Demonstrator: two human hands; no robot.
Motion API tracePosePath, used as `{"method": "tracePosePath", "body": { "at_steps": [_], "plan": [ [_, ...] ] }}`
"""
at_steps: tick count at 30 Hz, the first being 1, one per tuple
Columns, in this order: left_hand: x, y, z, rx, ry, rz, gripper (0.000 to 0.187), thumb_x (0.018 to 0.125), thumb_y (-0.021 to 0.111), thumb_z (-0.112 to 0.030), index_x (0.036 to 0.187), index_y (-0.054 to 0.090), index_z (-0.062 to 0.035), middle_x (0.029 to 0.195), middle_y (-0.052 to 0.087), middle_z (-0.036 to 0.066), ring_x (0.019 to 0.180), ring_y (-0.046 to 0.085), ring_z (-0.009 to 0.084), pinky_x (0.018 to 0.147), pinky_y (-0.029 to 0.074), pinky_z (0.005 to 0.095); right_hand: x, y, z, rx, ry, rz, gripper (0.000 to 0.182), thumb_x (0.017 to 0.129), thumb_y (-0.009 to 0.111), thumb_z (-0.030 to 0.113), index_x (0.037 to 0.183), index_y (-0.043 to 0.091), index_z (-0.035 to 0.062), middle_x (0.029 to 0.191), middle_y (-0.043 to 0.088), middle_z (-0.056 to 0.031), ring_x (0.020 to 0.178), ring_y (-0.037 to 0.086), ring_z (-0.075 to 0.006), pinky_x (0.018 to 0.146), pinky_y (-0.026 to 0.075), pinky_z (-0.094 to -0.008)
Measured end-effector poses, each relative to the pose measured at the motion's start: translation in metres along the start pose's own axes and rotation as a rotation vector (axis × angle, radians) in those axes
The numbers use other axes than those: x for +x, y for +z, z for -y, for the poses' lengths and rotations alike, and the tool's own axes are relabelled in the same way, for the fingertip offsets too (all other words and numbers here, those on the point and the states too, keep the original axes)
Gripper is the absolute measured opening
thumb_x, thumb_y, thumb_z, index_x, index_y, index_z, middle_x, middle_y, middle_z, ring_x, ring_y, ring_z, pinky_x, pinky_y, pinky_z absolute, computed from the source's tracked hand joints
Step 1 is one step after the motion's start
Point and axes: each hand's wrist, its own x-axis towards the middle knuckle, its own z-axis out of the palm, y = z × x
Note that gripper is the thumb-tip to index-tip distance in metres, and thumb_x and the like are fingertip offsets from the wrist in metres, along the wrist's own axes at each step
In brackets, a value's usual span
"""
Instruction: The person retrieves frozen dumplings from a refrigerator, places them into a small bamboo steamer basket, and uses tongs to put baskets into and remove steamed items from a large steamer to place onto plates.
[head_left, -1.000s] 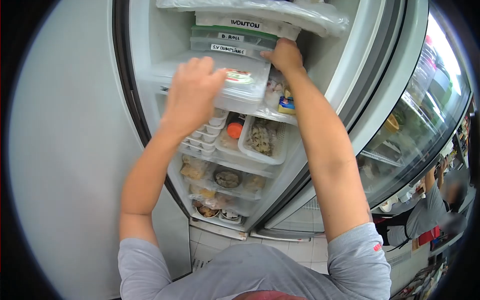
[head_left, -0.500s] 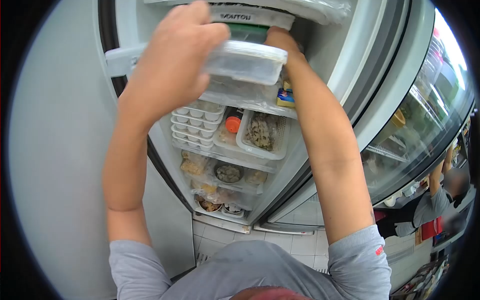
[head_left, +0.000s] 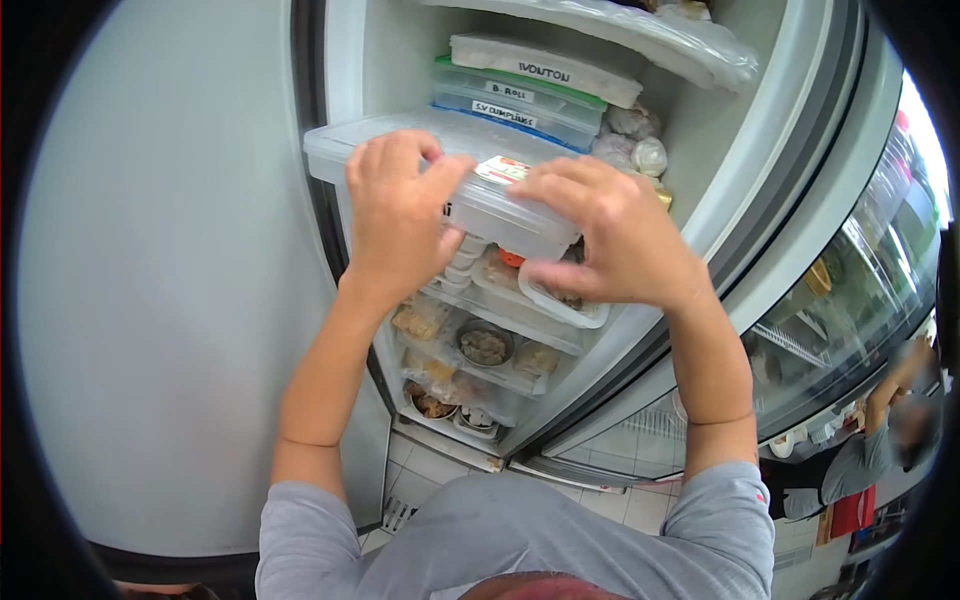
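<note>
A lidded clear plastic container (head_left: 490, 215) juts out from the upper fridge shelf, with a printed label (head_left: 503, 170) on its lid. My left hand (head_left: 405, 205) is closed about its front edge, fingers curled over the lid and thumb lower down. At the front right corner, my right hand (head_left: 610, 225) has its fingers over the lid's edge and its thumb below, around the container. Behind it are stacked a box marked S.V dumplings (head_left: 500, 115), a green-lidded B. roll box (head_left: 515, 90) and a white-lidded wonton box (head_left: 545, 68).
White wrapped bundles (head_left: 635, 140) sit right of the stack. Lower shelves hold a metal bowl of food (head_left: 485, 343), bagged food (head_left: 420, 318) and a white tray (head_left: 590, 315). An opened fridge door (head_left: 190, 300) stands left. A person (head_left: 850, 450) is at the far right.
My right hand has come out from beside the wonton box to the container's front corner. The view has shifted, and the stacked boxes behind now show fully.
</note>
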Motion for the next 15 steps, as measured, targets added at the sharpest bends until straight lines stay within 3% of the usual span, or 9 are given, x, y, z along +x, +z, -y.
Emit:
{"method": "tracePosePath", "body": {
  "at_steps": [2, 3, 4, 5, 8, 9, 13, 15],
  "plan": [
    [-0.007, -0.006, 0.014, 0.007, -0.110, -0.065, 0.084, 0.052, 0.090, -0.014, 0.131, 0.061, -0.0161, 0.126, 0.054, 0.013, 0.127, 0.047, 0.0345, 0.106, 0.038, 0.0469, -0.010, 0.005, 0.000, -0.114, 0.046, 0.009, 0.052, 0.073, 0.085, 0.035, 0.112, 0.071, 0.0031, 0.113, 0.070, -0.0145, 0.097, 0.066, -0.0318, 0.081, 0.056, -0.0404],
    [-0.013, -0.010, 0.028, -0.013, -0.189, -0.122, 0.094, 0.050, 0.093, -0.017, 0.138, 0.057, -0.0168, 0.133, 0.052, 0.015, 0.133, 0.044, 0.0357, 0.110, 0.037, 0.0480, -0.013, 0.008, -0.001, -0.082, -0.005, -0.077, 0.037, 0.076, 0.083, 0.026, 0.104, 0.071, 0.0032, 0.106, 0.070, -0.0142, 0.096, 0.067, -0.0305, 0.080, 0.056, -0.0402],
    [-0.020, -0.014, 0.043, -0.032, -0.264, -0.181, 0.104, 0.049, 0.095, -0.020, 0.144, 0.052, -0.0174, 0.139, 0.050, 0.017, 0.140, 0.040, 0.0369, 0.114, 0.036, 0.0492, -0.016, 0.006, -0.002, -0.083, 0.001, -0.075, 0.036, 0.076, 0.084, 0.025, 0.102, 0.071, 0.0030, 0.104, 0.070, -0.0138, 0.094, 0.067, -0.0309, 0.080, 0.056, -0.0401],
    [-0.029, -0.017, 0.061, -0.074, -0.383, -0.111, 0.124, 0.052, 0.098, -0.026, 0.157, 0.032, -0.0152, 0.148, 0.045, 0.021, 0.146, 0.036, 0.0364, 0.120, 0.032, 0.0505, -0.021, 0.002, -0.002, -0.086, 0.011, -0.074, 0.035, 0.076, 0.084, 0.024, 0.100, 0.071, 0.0028, 0.101, 0.071, -0.0135, 0.093, 0.067, -0.0312, 0.080, 0.056, -0.0400],
    [-0.044, -0.002, 0.087, -1.109, -0.565, -0.017, 0.131, 0.059, 0.099, -0.027, 0.160, 0.017, -0.0090, 0.149, 0.042, 0.026, 0.141, 0.043, 0.0354, 0.117, 0.037, 0.0481, -0.024, -0.004, -0.001, -0.026, -0.015, -0.065, 0.031, 0.075, 0.085, 0.022, 0.095, 0.072, 0.0021, 0.092, 0.071, -0.0118, 0.086, 0.069, -0.0324, 0.077, 0.056, -0.0398],
    [-0.044, -0.004, 0.083, -1.083, -0.601, -0.010, 0.131, 0.065, 0.097, -0.028, 0.160, 0.010, -0.0039, 0.148, 0.044, 0.025, 0.138, 0.047, 0.0329, 0.115, 0.040, 0.0452, -0.024, -0.005, -0.003, -0.011, -0.021, -0.056, 0.031, 0.077, 0.084, 0.024, 0.095, 0.072, 0.0020, 0.091, 0.071, -0.0118, 0.086, 0.069, -0.0324, 0.076, 0.056, -0.0398],
    [-0.045, -0.011, 0.065, -0.990, -0.624, -0.052, 0.124, 0.070, 0.094, -0.027, 0.160, 0.013, -0.0015, 0.145, 0.046, 0.025, 0.139, 0.046, 0.0325, 0.116, 0.037, 0.0444, 0.005, -0.030, -0.007, 0.174, 0.016, 0.183, 0.036, 0.084, 0.079, 0.035, 0.098, 0.073, 0.0016, 0.093, 0.071, -0.0138, 0.089, 0.070, -0.0324, 0.077, 0.056, -0.0401],
    [-0.046, -0.010, 0.061, -0.959, -0.645, -0.075, 0.121, 0.071, 0.093, -0.027, 0.160, 0.015, -0.0015, 0.146, 0.046, 0.025, 0.140, 0.045, 0.0325, 0.119, 0.034, 0.0440, 0.050, -0.018, -0.002, 0.200, 0.065, 0.179, 0.043, 0.088, 0.074, 0.043, 0.097, 0.075, 0.0015, 0.094, 0.073, -0.0175, 0.089, 0.071, -0.0336, 0.078, 0.057, -0.0420]
  ]
}}
